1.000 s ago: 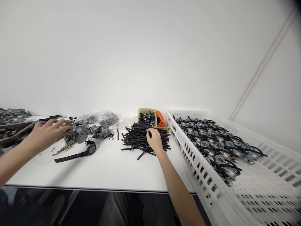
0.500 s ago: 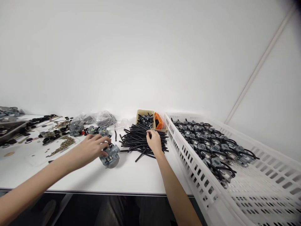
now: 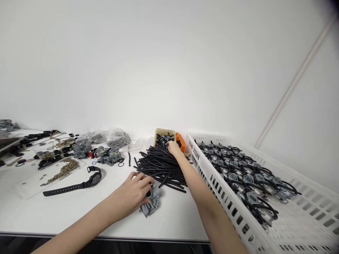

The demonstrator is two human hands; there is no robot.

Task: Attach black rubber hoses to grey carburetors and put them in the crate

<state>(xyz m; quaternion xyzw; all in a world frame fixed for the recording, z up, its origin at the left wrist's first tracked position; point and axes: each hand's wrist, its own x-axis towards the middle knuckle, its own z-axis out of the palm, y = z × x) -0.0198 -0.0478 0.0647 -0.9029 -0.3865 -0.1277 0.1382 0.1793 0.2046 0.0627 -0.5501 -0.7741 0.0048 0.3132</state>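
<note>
My left hand (image 3: pixel 134 193) is closed around a grey metal carburetor (image 3: pixel 150 204) that rests on the white table (image 3: pixel 79 211) near its front edge, just in front of a pile of black rubber hoses (image 3: pixel 160 165). My right hand (image 3: pixel 173 146) reaches over the hose pile to a small tan box (image 3: pixel 159 133) of black fittings at the back. Its fingers curl down into the box; what they hold, if anything, is hidden.
A large white slatted crate (image 3: pixel 227 204) holding several carburetors with hoses fills the right side. A black wristwatch (image 3: pixel 76 183), more carburetors (image 3: pixel 107 155), a tray of brass parts (image 3: pixel 60 169), plastic bags (image 3: pixel 116 137) and an orange bin (image 3: pixel 181 140) lie left and behind.
My left hand has carried the carburetor from the far left across to the front centre. My right hand has moved from the hose pile back to the tan box.
</note>
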